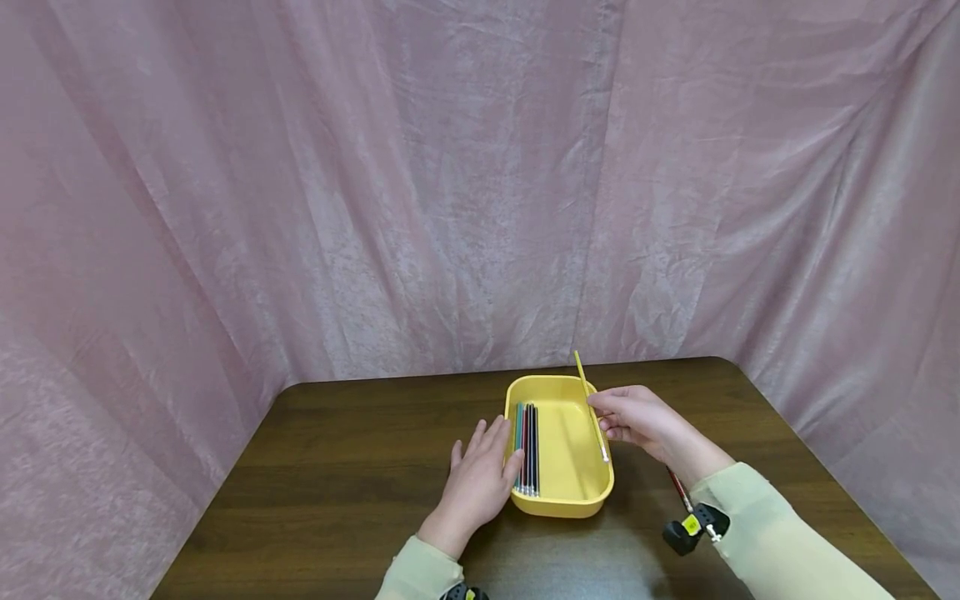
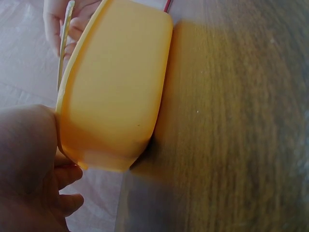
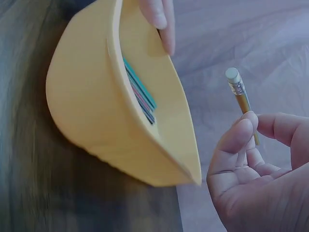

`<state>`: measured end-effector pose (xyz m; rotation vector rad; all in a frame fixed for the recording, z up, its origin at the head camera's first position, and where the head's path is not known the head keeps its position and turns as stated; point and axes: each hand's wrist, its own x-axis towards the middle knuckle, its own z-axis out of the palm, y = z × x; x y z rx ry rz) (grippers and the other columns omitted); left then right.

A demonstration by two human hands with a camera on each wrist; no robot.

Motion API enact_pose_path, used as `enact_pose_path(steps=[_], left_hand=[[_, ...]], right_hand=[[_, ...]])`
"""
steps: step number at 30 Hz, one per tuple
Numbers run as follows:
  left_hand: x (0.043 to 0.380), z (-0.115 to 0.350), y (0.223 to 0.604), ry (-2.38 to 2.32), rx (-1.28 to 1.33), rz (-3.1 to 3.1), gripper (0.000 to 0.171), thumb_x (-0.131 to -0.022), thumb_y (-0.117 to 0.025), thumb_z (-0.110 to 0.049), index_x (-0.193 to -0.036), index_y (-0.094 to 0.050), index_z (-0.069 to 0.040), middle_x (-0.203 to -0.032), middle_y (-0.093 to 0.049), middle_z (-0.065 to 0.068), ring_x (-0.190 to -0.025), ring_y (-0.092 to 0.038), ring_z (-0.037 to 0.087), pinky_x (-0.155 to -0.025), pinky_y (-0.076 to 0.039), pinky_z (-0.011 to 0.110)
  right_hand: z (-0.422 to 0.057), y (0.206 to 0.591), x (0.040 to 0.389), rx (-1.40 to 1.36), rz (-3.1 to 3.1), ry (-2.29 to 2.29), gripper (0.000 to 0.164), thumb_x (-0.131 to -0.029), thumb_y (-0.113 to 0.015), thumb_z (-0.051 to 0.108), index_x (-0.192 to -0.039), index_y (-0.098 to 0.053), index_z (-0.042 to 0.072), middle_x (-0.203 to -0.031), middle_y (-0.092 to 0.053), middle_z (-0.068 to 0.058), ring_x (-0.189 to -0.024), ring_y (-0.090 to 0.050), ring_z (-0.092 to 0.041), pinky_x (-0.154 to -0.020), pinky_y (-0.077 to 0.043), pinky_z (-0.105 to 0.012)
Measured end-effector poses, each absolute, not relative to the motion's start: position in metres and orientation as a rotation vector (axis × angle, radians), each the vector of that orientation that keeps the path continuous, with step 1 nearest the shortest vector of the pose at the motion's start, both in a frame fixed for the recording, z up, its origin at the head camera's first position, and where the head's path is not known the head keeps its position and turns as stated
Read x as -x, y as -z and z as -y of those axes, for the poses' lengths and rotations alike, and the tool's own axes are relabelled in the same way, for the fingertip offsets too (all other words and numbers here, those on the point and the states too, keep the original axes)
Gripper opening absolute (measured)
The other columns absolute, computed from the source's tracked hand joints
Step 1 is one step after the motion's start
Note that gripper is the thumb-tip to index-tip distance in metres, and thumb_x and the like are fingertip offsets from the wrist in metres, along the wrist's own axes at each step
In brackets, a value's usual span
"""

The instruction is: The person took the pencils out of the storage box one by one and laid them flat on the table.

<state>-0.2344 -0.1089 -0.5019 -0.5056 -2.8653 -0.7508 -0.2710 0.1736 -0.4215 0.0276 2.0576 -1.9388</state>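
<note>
A yellow pencil [image 1: 590, 404] with a white eraser is pinched between the thumb and fingers of my right hand [image 1: 633, 419]. It slants over the right rim of a yellow plastic tray [image 1: 562, 504], eraser end toward me. In the right wrist view the eraser [image 3: 232, 74] points up, above the fingertips. Several dark, red and green pencils [image 1: 527, 450] lie side by side along the tray's left inner wall. My left hand [image 1: 477, 479] rests at the tray's left side, fingers extended, thumb over the rim.
A red pencil [image 1: 678, 489] lies on the brown wooden table [image 1: 337, 467] to the right of the tray, partly hidden under my right wrist. Pink curtain [image 1: 480, 208] hangs behind the table's far edge and at both sides.
</note>
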Motion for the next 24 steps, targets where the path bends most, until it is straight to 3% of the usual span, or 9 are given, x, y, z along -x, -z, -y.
enact_pose_path(steps=[12,24], left_hand=[[0.234,0.108,0.5,0.757,0.49,2.877,0.063,-0.118,-0.052,-0.04,-0.171,-0.042,-0.008,-0.177,-0.038,0.01,-0.166,-0.027,0.038,-0.125,-0.02,0.077],[0.234,0.109,0.501,0.743,0.496,2.875,0.062,-0.118,-0.052,-0.041,-0.17,-0.043,-0.009,-0.177,-0.038,0.01,-0.165,-0.027,0.038,-0.125,-0.021,0.077]], right_hand=[[-0.219,0.425,0.268,-0.004,-2.083,1.928,0.012,-0.111,-0.066,0.014,-0.105,-0.071,0.004,-0.082,-0.065,0.001,-0.071,-0.064,-0.007,-0.068,-0.058,-0.021],[-0.258,0.442,0.264,-0.084,-2.179,1.838,0.026,-0.112,-0.065,0.016,-0.122,-0.067,-0.008,-0.086,-0.064,0.001,-0.071,-0.065,-0.006,-0.068,-0.059,-0.021]])
